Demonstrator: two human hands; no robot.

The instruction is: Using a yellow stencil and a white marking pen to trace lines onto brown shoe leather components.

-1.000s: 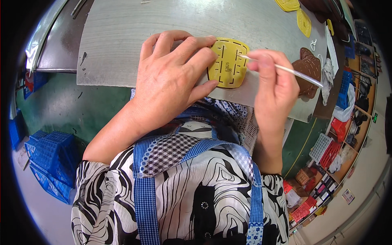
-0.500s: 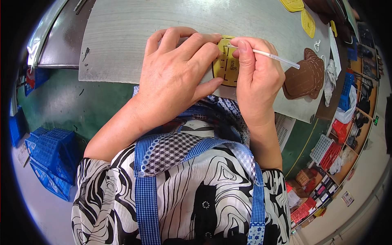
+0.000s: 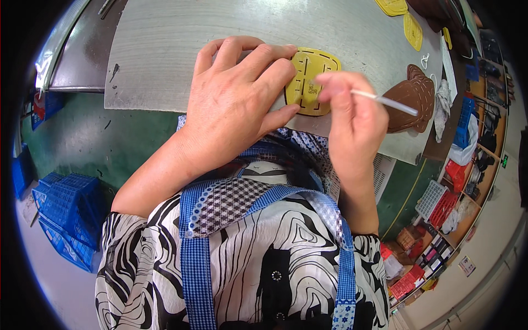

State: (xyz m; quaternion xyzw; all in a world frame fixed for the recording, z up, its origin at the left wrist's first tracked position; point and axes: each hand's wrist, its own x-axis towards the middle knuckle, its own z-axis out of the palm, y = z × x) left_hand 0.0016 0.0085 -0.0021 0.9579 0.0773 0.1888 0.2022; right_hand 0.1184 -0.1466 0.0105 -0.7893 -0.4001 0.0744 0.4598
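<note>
A yellow template (image 3: 315,65) with rows of slots lies at the table's near edge, a thin dark rim showing along its lower side. My left hand (image 3: 239,82) rests over its left part, fingers apart, with fingertips and thumb touching that edge. What lies under the left palm is hidden. Between the fingers of my right hand (image 3: 355,113) is a slim white pen (image 3: 379,99), slanting down to the right. That hand is closed around it, blurred, over the template's right side; the pen's tip cannot be made out.
Brown slotted leather pieces (image 3: 412,102) lie right of my right hand, beside a crumpled grey cloth (image 3: 442,110). More yellow templates (image 3: 412,32) are at the far right of the grey tabletop (image 3: 220,22). Blue crates (image 3: 69,203) stand on the floor at left; loaded shelves (image 3: 462,203) line the right.
My right hand has moved right and toward me with the pen, uncovering the template's right side. The left hand has stayed in place.
</note>
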